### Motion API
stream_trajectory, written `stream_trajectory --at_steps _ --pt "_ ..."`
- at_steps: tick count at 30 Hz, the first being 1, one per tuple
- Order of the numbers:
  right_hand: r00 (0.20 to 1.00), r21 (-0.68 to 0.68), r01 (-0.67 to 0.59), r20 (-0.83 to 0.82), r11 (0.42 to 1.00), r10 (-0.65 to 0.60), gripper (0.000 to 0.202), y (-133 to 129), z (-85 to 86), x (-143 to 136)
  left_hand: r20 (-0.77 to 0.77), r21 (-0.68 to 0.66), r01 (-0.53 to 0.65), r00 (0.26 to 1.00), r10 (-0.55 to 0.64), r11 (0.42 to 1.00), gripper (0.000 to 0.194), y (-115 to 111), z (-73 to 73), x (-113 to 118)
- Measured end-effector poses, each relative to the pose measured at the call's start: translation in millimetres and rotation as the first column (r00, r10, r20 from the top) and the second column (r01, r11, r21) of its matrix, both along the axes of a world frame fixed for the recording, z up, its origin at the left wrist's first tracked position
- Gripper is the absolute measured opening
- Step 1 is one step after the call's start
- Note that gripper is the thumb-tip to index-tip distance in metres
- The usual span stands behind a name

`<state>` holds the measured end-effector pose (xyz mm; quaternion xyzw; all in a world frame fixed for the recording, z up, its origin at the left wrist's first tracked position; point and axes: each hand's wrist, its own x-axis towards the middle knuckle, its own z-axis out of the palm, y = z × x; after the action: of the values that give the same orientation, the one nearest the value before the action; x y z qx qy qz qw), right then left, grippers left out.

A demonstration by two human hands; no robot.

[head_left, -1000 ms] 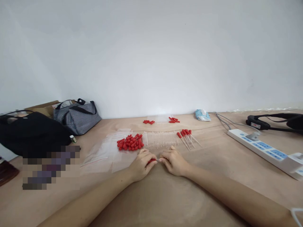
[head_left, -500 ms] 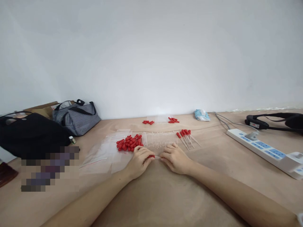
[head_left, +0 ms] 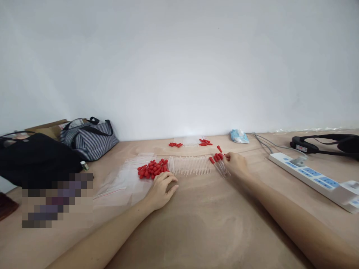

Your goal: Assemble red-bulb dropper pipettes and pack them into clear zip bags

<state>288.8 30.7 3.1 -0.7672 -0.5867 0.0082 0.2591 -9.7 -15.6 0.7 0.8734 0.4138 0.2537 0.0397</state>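
Observation:
My right hand pinches a dropper with a red rubber bulb, over a small group of droppers that lie side by side with red bulbs fitted. My left hand rests on the table with its fingers apart and nothing in them. Just beyond its fingertips lies a pile of loose red rubber bulbs. A row of clear glass dropper tubes is laid out between the pile and the finished-looking droppers.
Clear zip bags lie left of the bulbs. Further back are more red bulbs and a blue-white packet. A power strip and a black headset stand right; a striped bag and a black bag stand left.
Both hands were together at the middle on a red bulb and a glass tube. The right hand has moved right and away with the joined dropper; the left has let go and opened.

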Motion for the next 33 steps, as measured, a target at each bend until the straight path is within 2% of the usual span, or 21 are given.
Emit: stream_trajectory --at_steps 2,8,15,18,20,23,25,28,33 --pt "0.999 -0.038 0.028 0.031 0.999 -0.027 0.026 0 -0.6 3 0.000 0.003 0.008 1.000 -0.008 1.000 0.009 0 0.5 0" --pt "0.998 -0.107 0.012 0.060 0.994 -0.005 0.023 -2 -0.8 0 0.016 0.018 0.028 0.999 -0.028 0.999 0.008 0 0.9 0" --pt "0.999 -0.002 0.025 0.032 1.000 -0.025 0.026 -1 -4.1 -2 0.007 0.016 0.031 0.999 -0.031 0.999 0.008 1 0.1 0" --pt "0.995 0.061 -0.074 0.069 0.995 0.070 0.023 -4 -9.1 -12 -0.013 0.018 0.019 1.000 -0.019 1.000 0.009 -1 -0.2 1" --pt "0.980 0.088 -0.168 0.120 0.982 0.157 0.022 -8 -11.9 -23 -0.038 0.046 -0.046 0.998 0.048 0.998 0.008 -1 1.1 1" --pt "0.958 0.072 -0.225 0.199 0.972 0.207 0.022 -11 -12.1 -40 -0.069 0.149 -0.250 0.963 0.262 0.957 0.013 3 6.5 -1" --pt "0.955 0.028 -0.206 0.224 0.978 0.194 0.023 -9 -9.3 -48 -0.085 0.205 -0.371 0.915 0.394 0.906 0.018 11 11.7 -4" --pt "0.962 -0.063 -0.140 0.228 0.988 0.151 0.026 -2 -2.8 -53 -0.126 0.216 -0.492 0.842 0.524 0.843 0.027 24 18.7 -8" --pt "0.976 -0.198 -0.064 0.191 0.978 0.102 0.028 9 5.9 -55 -0.174 0.197 -0.554 0.792 0.585 0.809 0.033 35 23.8 -7"
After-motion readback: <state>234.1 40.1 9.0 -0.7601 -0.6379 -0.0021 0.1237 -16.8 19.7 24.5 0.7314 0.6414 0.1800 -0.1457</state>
